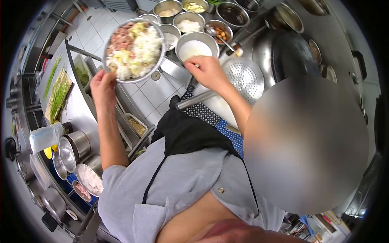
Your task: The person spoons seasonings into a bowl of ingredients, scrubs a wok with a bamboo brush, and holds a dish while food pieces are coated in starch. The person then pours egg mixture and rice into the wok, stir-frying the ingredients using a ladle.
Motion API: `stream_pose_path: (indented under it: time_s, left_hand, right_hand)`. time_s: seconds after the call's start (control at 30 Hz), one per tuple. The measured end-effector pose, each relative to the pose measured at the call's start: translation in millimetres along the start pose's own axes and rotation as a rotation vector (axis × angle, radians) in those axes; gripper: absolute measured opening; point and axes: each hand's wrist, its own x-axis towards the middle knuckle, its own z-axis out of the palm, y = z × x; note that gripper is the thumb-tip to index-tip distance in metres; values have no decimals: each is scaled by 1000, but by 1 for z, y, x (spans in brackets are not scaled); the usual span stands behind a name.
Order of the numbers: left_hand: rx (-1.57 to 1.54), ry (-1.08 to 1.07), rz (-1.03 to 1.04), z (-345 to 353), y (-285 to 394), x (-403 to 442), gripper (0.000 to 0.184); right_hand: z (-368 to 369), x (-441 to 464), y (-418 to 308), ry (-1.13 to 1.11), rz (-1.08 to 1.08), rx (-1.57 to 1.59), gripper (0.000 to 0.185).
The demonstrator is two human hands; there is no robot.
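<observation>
My left hand [103, 87] grips the near rim of a metal bowl [163, 52], raised over the floor and tilted so its contents face up. In it lie white rice [144, 48], pinkish chopped meat [122, 37] and yellow bits. My right hand [207, 72] is at the near edge of a bowl of white powder [194, 49], fingers pinched together; what they hold, if anything, is too small to make out. Below that hand, a perforated metal ladle [243, 77] lies with its handle pointing left.
More ingredient bowls stand at the top, including dark sauce [232, 14] and one with a spoon [221, 38]. A large wok [289, 54] is at the right. On the left counter [77, 106] are green stalks [59, 97] and metal pots [75, 148]. A blurred disc covers the right.
</observation>
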Motion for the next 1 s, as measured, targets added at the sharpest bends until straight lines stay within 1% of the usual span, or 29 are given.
stream_pose_path:
  time_s: [0.03,0.07,0.1,0.13,0.17,0.2,0.23,0.27,0.3,0.33,0.37,0.43,0.5,0.53,0.63,0.73,0.77,0.8,0.93,1.0]
  left_hand:
    - [-32,48,32,13,5,-27,11]
    - [-84,96,11,10,-49,51,10]
    - [-103,128,30,28,-29,18,10]
    - [-133,156,49,41,-12,-2,10]
    - [-155,185,38,38,-8,2,9]
    - [-179,212,5,24,-29,21,9]
    - [-197,238,-17,15,-59,37,9]
    - [-198,243,-35,17,-59,34,8]
    - [-174,248,-57,-14,-75,81,8]
    - [-171,253,-87,-27,-67,97,7]
    - [-165,245,-118,-43,-77,110,7]
    - [-177,235,-140,-51,-85,120,8]
    - [-178,223,-169,-56,-89,127,9]
    - [-173,208,-181,-30,-94,98,10]
    - [-192,204,-186,-33,-98,118,11]
    - [-212,227,-173,-33,-103,123,11]
    - [-214,226,-168,-17,-107,100,11]
    - [-211,226,-161,-15,-103,101,11]
    - [-193,228,-158,-13,-95,102,6]
    - [-194,255,-173,-8,-92,95,6]
  right_hand:
    - [-10,-5,9,5,-100,-50,22]
    - [35,86,64,-56,-78,-189,21]
    - [12,81,54,-90,-57,-270,20]
    - [-7,82,41,-48,-87,-295,19]
    - [0,101,33,-9,-109,-319,19]
    - [27,126,45,17,-115,-346,18]
    - [55,145,73,-56,-130,-375,18]
    - [59,151,85,-119,-152,-397,18]
    - [107,197,97,-180,-165,-395,18]
    - [113,214,90,-170,-181,-371,17]
    - [111,219,91,-156,-201,-361,17]
    - [89,209,76,-143,-262,-385,14]
    - [82,197,80,-203,-302,-457,12]
    - [53,156,93,-220,-310,-488,11]
    - [30,160,71,22,-397,-294,9]
    - [16,187,58,393,-220,-60,8]
    - [2,176,71,452,-179,8,8]
    - [2,196,80,511,-136,81,8]
    - [27,262,135,483,109,288,18]
    - [42,279,178,507,88,100,21]
